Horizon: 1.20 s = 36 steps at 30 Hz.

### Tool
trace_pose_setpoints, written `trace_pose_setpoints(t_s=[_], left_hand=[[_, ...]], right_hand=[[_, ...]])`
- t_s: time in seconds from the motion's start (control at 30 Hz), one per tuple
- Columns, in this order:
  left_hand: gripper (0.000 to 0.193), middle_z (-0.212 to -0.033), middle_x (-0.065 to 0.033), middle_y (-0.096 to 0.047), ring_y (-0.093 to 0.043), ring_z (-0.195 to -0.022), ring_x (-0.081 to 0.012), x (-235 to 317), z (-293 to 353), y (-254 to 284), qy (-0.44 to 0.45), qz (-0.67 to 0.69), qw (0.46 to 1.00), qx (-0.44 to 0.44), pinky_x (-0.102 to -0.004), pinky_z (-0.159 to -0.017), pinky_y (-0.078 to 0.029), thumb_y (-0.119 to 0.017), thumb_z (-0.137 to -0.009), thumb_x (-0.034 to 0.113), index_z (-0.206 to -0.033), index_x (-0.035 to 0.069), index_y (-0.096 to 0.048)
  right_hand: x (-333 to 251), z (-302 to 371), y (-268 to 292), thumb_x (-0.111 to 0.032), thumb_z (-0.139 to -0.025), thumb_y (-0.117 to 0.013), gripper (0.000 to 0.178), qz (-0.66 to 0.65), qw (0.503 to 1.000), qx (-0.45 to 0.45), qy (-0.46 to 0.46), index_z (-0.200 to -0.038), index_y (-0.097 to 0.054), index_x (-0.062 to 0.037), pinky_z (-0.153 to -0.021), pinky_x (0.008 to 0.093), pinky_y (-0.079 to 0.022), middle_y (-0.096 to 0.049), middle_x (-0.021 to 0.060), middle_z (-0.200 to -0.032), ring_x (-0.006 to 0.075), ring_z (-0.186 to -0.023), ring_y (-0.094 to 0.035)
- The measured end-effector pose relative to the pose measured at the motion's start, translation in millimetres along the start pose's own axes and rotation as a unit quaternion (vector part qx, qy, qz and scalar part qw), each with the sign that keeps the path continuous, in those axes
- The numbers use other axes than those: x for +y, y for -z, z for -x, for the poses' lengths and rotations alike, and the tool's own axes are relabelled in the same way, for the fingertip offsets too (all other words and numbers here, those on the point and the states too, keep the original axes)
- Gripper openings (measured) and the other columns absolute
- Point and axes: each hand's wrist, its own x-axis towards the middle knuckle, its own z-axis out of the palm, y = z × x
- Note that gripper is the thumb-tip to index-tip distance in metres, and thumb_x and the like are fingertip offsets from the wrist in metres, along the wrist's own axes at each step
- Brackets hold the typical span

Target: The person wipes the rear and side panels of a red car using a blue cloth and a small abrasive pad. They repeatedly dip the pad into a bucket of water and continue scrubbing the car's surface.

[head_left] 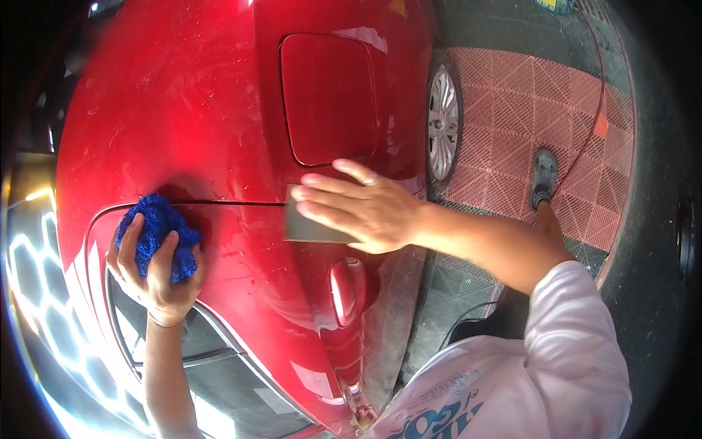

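My left hand [157, 282] is closed around a crumpled blue microfiber cloth [157, 234]. It presses the cloth to the red car body [205, 132], beside the seam above the side window. My right hand [365, 212] lies flat with its fingers stretched out over a thin grey-olive rectangular sheet [311, 228], perhaps sandpaper. The little finger is spread from the others. Much of the sheet is hidden under the palm. It rests on the red panel across the end of the door seam, between the fuel flap [329, 99] and the door handle [344, 293].
Water drops and light reflections dot the paint. A silver-spoked wheel [443, 121] is at the right of the car. My shoe [545, 175] stands on red floor tiles [504, 95], near a thin hose [601, 95]. Bright hexagonal light reflections [55, 300] show at far left.
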Motion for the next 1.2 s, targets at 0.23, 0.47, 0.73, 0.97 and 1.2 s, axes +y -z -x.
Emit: trace_pose_setpoints(t_s=[0.23, 0.47, 0.73, 0.97, 1.2], left_hand=[[0.049, -0.143, -0.0197, -0.064, -0.062, -0.127, -0.0416, 3, -4, -1, 0.000, -0.001, 1.000, 0.004, -0.0555, -0.104, -0.051, -0.090, -0.066, 0.015, -0.112, 0.021, -0.074], [0.050, -0.144, -0.0193, -0.063, -0.061, -0.128, -0.0424, 1, 0, -2, 0.002, 0.000, 1.000, -0.001, -0.0554, -0.102, -0.052, -0.090, -0.066, 0.015, -0.113, 0.021, -0.074], [0.050, -0.142, -0.0175, -0.064, -0.061, -0.126, -0.0446, 4, 2, 3, 0.010, 0.003, 1.000, 0.007, -0.0575, -0.102, -0.053, -0.090, -0.065, 0.016, -0.113, 0.022, -0.074], [0.048, -0.143, -0.0156, -0.064, -0.061, -0.124, -0.0455, 5, -6, 0, 0.013, 0.012, 1.000, 0.018, -0.0560, -0.099, -0.055, -0.091, -0.064, 0.017, -0.109, 0.019, -0.075], [0.044, -0.140, -0.0138, -0.066, -0.062, -0.122, -0.0433, 6, -12, 10, 0.032, 0.020, 0.999, 0.031, -0.0548, -0.096, -0.055, -0.093, -0.063, 0.020, -0.104, 0.019, -0.077]], right_hand=[[11, -15, -2, -0.028, -0.079, -0.090, 0.109, -0.009, 0.999, 0.050, -0.009, -0.169, -0.034, -0.0081, -0.134, 0.0577, -0.018, -0.033, 0.0109, -0.178, 0.0269, -0.166, -0.028], [37, 56, 10, -0.029, -0.075, -0.093, 0.113, 0.041, 0.998, -0.051, -0.014, -0.170, -0.034, -0.0099, -0.135, 0.0564, -0.014, -0.031, 0.0085, -0.180, 0.0245, -0.167, -0.025], [-8, 25, -3, -0.030, -0.089, -0.083, 0.100, 0.000, 0.997, 0.001, -0.071, -0.170, -0.031, -0.0061, -0.134, 0.0588, -0.015, -0.031, 0.0129, -0.179, 0.0277, -0.167, -0.027], [-58, -51, -14, -0.029, -0.109, -0.057, 0.081, -0.046, 0.964, 0.145, -0.218, -0.172, -0.017, 0.0030, -0.134, 0.0597, -0.012, -0.020, 0.0257, -0.179, 0.0409, -0.167, -0.020], [-64, -91, -7, -0.035, -0.115, -0.044, 0.074, -0.039, 0.935, 0.208, -0.284, -0.171, -0.017, 0.0064, -0.133, 0.0615, -0.013, -0.021, 0.0297, -0.177, 0.0448, -0.166, -0.021]])
